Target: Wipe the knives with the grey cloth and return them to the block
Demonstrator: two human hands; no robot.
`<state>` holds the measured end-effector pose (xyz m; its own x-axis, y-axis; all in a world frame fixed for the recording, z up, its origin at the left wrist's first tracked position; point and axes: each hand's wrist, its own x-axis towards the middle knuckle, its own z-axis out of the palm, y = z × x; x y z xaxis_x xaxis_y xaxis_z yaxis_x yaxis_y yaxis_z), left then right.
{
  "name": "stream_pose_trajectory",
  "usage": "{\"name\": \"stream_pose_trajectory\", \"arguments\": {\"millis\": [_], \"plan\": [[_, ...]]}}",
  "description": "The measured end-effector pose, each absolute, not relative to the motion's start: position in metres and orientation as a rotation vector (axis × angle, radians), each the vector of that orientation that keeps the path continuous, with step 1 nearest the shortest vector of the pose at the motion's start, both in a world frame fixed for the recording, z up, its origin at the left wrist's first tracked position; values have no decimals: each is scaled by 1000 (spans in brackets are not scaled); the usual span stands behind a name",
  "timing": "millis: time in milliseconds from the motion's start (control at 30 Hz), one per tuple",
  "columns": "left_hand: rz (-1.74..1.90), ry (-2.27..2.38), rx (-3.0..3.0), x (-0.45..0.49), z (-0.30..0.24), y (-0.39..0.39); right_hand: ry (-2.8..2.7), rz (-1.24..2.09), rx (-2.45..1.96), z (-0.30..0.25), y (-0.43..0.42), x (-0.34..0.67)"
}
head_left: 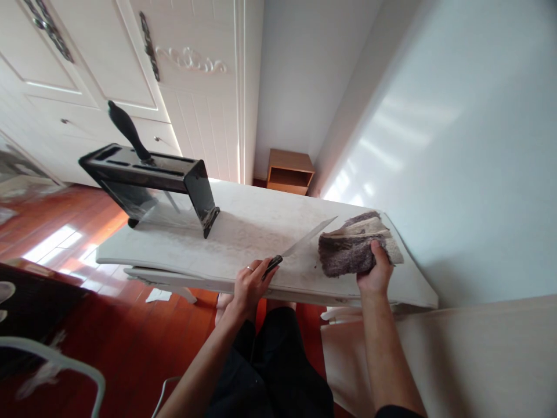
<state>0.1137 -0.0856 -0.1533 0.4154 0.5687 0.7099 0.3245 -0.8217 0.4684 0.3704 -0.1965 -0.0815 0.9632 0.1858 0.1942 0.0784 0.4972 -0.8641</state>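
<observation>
My left hand (251, 284) is closed around the dark handle of a knife (308, 237), whose thin blade points up and to the right over the white tabletop (252, 209). In my right hand (378, 273) is a folded cloth (348, 258), dark purplish-brown and fuzzy on one part and beige on another. The thumb presses on top of the cloth, at the right end of the table. The blade tip lies close to the cloth's left side; whether they touch I cannot tell.
A black knife block (148, 168) with clear sides stands at the table's left, one black-handled knife (128, 130) in it. Behind are a white wardrobe (191, 104) and a small wooden cabinet (289, 168). A pale wall (456, 145) borders the right. A pale curved tube (65, 360) is at lower left.
</observation>
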Motion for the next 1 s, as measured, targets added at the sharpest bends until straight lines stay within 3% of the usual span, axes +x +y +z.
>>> {"name": "stream_pose_trajectory", "arguments": {"millis": [167, 367, 733, 1000], "plan": [[1395, 822, 2334, 119, -152, -86, -190, 514, -913, -93, -187, 327], [1249, 969, 2257, 122, -147, -85, -266, 803, -754, -109, -162, 304], [784, 837, 2145, 117, -119, -78, -293, 848, -803, -125, -154, 323], [650, 764, 2110, 108, -105, -55, -250, 845, -661, -119, -161, 341]]}}
